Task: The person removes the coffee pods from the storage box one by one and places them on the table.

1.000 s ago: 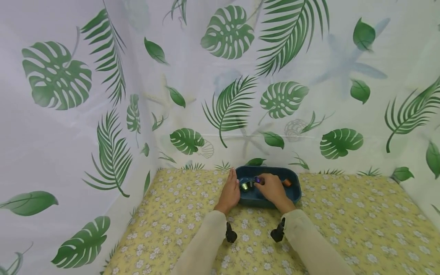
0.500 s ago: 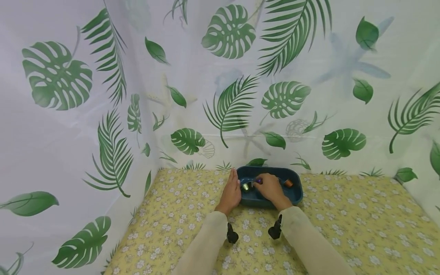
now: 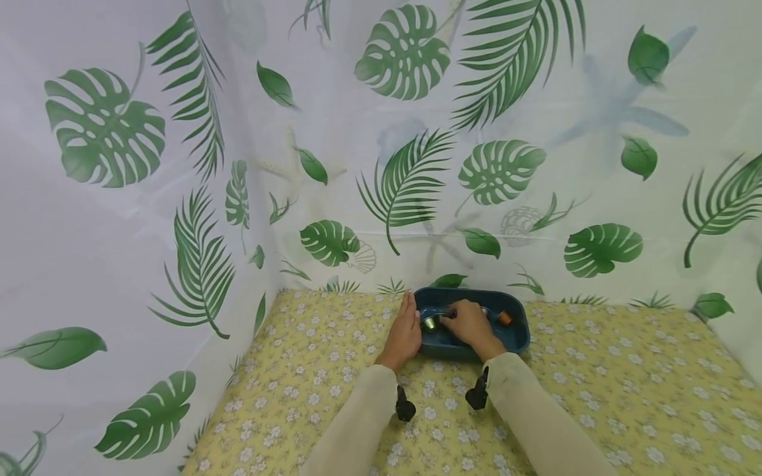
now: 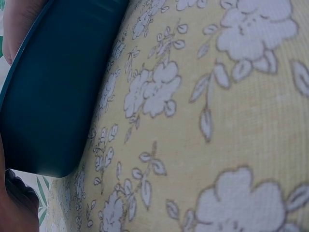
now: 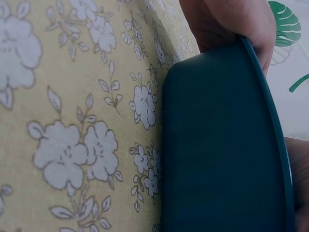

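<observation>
At the far edge of the flower-printed yellow cloth worktop [image 3: 595, 383], close to the white leaf-patterned backdrop [image 3: 536, 99], sits a dark teal, oblong basin with rounded corners [image 3: 452, 352]. Inside, a shiny yellow-green capsule-like cup [image 3: 430, 323] lies towards the left end and a shiny copper-orange capsule-like cup [image 3: 505, 318] towards the right. The hands are apart: the left hand [image 3: 405, 336] rests with straight fingers along the basin's left end, while the right hand [image 3: 472, 324] reaches inside with bent fingers — whether they pinch anything I cannot tell (the hand itself hides the spot).

The cups look like thin metal or glossy plastic, so they should be very light, slick and apt to roll; a hard squeeze might dent them. A gentle fingertip pinch across the sides, just below the rim, seems best. The basin appears stiff, probably moulded plastic, and light enough to slide on the cloth — its end wall or rim is the place to steady it.
</observation>
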Available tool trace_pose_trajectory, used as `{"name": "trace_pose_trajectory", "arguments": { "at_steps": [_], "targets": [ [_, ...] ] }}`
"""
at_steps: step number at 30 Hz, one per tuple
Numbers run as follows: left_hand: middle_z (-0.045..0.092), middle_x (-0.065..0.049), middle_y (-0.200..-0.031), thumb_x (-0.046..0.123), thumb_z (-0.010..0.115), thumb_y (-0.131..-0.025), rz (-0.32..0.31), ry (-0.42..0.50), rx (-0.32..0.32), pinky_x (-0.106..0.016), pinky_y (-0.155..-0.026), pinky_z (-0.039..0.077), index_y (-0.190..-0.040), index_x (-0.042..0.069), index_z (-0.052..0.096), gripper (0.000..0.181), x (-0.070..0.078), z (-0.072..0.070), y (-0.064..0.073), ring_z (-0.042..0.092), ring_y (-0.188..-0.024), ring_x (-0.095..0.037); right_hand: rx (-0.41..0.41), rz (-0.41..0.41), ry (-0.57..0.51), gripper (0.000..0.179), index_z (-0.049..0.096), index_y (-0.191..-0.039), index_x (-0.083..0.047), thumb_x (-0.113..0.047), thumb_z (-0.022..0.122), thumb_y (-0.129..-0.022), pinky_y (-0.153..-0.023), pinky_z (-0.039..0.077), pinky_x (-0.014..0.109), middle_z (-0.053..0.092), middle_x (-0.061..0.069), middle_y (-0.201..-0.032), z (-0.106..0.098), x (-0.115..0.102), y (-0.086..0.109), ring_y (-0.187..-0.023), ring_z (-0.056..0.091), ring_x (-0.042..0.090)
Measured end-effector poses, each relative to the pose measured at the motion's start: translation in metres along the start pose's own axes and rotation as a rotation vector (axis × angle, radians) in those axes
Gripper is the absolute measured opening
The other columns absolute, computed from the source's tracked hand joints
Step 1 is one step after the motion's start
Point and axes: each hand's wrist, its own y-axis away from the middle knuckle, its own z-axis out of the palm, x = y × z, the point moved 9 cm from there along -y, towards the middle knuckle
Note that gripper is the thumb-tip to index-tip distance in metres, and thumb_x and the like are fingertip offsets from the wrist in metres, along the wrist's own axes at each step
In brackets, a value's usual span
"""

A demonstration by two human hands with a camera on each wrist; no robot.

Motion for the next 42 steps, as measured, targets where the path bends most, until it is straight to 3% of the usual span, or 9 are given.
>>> {"name": "trace_pose_trajectory", "arguments": {
  "at_steps": [20, 42],
  "targets": [
    [0.003, -0.015, -0.170, 0.017, 0.027, -0.113, -0.002, -0.006, -0.026, -0.044, -0.122, 0.022, -0.162, 0.000, 0.011, 0.054, 0.004, 0.003, 0.000, 0.010, -0.155, -0.025, -0.059, 0.073, 0.005, 0.026, 0.081, -0.098, -0.003, -0.027, 0.079, -0.090, -0.070, 0.059, 0.045, 0.077, 0.012, -0.094, 0.003, 0.006, -0.001, -0.077, 0.071, 0.025],
    [0.003, -0.016, -0.170, 0.017, 0.026, -0.113, -0.016, -0.009, -0.015, -0.046, -0.121, 0.025, -0.161, -0.001, 0.012, 0.053, -0.005, 0.002, -0.002, 0.014, -0.155, -0.026, -0.056, 0.007, 0.033, 0.028, 0.074, -0.098, 0.000, -0.021, 0.084, -0.084, -0.068, 0.055, 0.044, 0.070, 0.009, -0.084, 0.008, -0.006, -0.006, -0.072, 0.065, 0.023]
  ]
}}
